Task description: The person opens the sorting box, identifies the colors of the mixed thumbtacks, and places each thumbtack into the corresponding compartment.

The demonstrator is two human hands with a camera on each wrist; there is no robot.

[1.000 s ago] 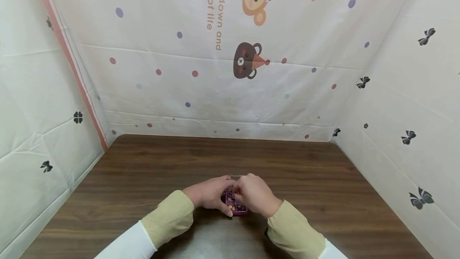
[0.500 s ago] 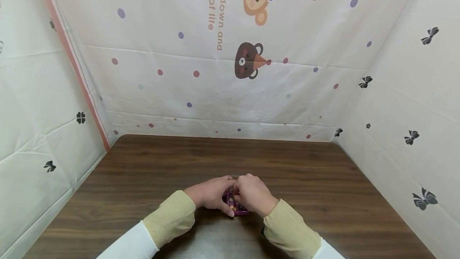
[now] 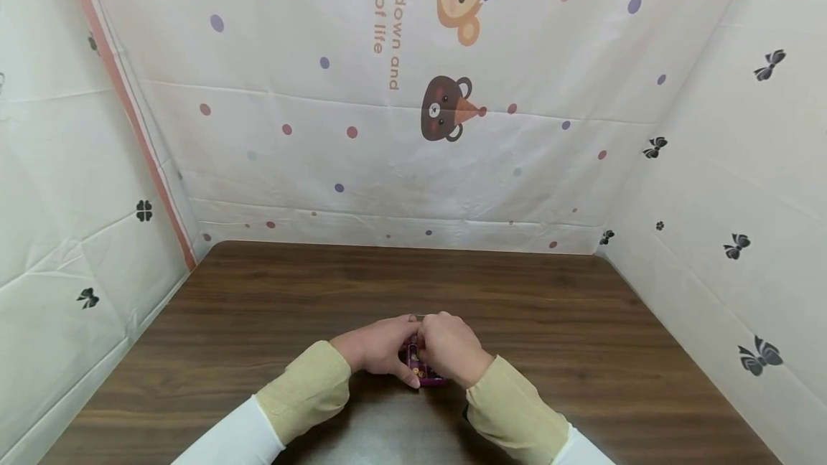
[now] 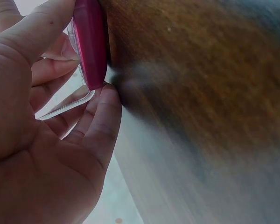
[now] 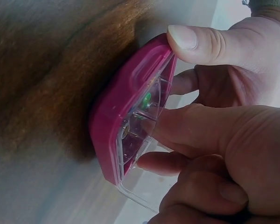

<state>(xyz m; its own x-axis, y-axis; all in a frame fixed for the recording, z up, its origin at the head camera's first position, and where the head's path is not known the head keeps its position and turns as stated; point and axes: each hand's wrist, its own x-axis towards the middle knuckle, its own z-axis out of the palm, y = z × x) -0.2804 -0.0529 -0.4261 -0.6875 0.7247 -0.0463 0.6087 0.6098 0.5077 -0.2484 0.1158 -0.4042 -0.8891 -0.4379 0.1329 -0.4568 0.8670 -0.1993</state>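
A small magenta compartment box (image 3: 434, 382) with dividers sits near the front middle of the table, its clear lid (image 5: 136, 199) swung open at the far end. My left hand (image 3: 382, 345) grips the box, thumb at the near end and fingertips at the far end. Over the compartments is my right hand (image 3: 454, 349), thumb and index finger dipped in among the dividers, its other fingers curled. I cannot tell whether anything is pinched there. Small round gold pieces (image 3: 418, 372) show in the near compartments, and a shiny green piece (image 5: 146, 99) appears through the box's clear side.
The brown wood-grain table (image 3: 258, 307) spreads around the box. White printed cloth (image 3: 310, 163) hangs behind it, with more cloth (image 3: 704, 185) along both sides. Tan cuffs (image 3: 306, 382) over white sleeves cover both forearms.
My right hand has dipped slightly lower over the compartments, and its forearm has swung a little to the left. The left hand keeps its grip on the box.
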